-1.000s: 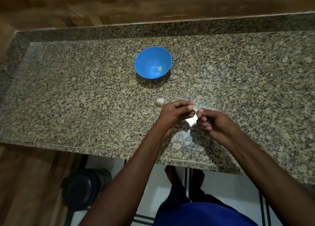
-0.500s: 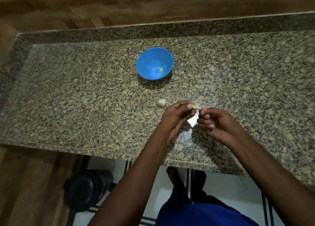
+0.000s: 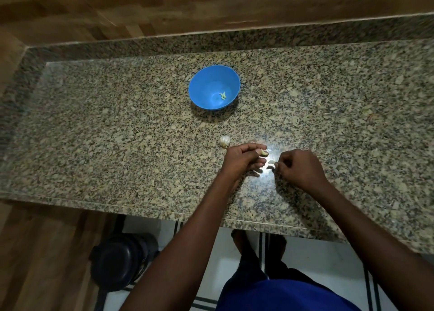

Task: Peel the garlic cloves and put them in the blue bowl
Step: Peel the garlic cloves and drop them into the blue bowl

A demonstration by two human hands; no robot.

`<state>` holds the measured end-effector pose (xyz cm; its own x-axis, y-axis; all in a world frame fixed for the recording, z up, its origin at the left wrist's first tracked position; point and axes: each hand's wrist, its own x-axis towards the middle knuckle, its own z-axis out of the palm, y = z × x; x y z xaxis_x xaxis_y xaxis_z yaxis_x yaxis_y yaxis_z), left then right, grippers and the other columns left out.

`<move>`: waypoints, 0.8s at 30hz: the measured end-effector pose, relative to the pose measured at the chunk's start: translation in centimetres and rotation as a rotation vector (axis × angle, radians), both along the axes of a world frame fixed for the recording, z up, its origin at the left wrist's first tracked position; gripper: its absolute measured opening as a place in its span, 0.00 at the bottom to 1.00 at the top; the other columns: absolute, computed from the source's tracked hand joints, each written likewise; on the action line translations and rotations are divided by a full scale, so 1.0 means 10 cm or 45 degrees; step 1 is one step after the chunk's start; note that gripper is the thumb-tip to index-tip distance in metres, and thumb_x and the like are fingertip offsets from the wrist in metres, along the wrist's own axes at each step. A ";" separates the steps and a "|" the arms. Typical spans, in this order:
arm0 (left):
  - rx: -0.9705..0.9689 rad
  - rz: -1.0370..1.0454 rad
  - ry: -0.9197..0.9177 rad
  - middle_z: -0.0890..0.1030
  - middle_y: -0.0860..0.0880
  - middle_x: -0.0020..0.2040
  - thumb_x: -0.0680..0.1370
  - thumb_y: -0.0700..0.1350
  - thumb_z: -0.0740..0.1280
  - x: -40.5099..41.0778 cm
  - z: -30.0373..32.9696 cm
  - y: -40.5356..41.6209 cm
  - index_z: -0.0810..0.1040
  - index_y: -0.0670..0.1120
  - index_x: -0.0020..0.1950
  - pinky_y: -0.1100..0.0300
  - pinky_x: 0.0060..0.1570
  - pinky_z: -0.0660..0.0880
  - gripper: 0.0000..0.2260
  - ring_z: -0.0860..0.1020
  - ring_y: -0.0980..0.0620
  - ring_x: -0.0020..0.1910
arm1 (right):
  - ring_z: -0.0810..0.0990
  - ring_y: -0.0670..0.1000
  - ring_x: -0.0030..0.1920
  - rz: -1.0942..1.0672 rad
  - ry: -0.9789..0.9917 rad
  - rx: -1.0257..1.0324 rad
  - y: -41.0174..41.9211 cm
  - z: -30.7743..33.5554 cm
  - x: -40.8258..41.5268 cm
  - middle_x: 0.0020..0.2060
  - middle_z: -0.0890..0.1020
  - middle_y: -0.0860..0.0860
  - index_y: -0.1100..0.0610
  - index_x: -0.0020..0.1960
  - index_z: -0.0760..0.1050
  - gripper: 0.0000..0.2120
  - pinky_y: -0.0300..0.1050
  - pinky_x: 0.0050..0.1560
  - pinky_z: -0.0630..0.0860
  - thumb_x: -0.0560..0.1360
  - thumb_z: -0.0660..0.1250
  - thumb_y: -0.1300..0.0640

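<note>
Left hand (image 3: 242, 158) pinches garlic clove (image 3: 264, 153); right hand (image 3: 299, 167) pinches peel scrap (image 3: 272, 163), near counter's (image 3: 117, 146) front edge; blue bowl (image 3: 206, 80) well behind.

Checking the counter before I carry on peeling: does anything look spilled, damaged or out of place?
Nothing stands out. The blue bowl sits upright with peeled cloves inside, the garlic bulb lies beside the left hand, which pinches a clove.
</note>
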<state>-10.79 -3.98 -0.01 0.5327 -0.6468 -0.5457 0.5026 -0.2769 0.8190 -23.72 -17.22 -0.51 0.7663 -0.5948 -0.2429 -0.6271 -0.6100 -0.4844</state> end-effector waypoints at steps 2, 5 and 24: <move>0.056 0.030 -0.039 0.86 0.39 0.44 0.79 0.38 0.70 0.01 -0.06 -0.02 0.84 0.41 0.51 0.57 0.37 0.82 0.03 0.81 0.43 0.41 | 0.79 0.55 0.33 0.047 0.038 -0.097 0.01 -0.02 0.00 0.28 0.79 0.50 0.52 0.34 0.77 0.14 0.42 0.32 0.64 0.74 0.72 0.47; 0.139 0.058 -0.159 0.85 0.36 0.41 0.78 0.38 0.73 0.04 -0.13 -0.10 0.84 0.42 0.46 0.54 0.38 0.79 0.01 0.79 0.47 0.34 | 0.80 0.56 0.36 0.086 0.060 -0.189 0.01 -0.03 -0.02 0.31 0.81 0.51 0.53 0.39 0.80 0.14 0.42 0.32 0.63 0.75 0.70 0.44; 0.363 -0.189 -1.164 0.83 0.49 0.49 0.76 0.38 0.73 -0.10 -0.34 -0.08 0.84 0.43 0.54 0.62 0.48 0.76 0.08 0.79 0.54 0.47 | 0.79 0.57 0.39 0.018 -0.125 -0.146 0.10 -0.20 -0.09 0.39 0.79 0.50 0.52 0.48 0.74 0.11 0.46 0.36 0.72 0.72 0.75 0.51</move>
<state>-11.82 -4.79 -3.41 0.7529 -0.6493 -0.1079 -0.3510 -0.5347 0.7687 -24.65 -16.20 -2.47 0.7914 -0.6035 -0.0975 -0.5713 -0.6733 -0.4694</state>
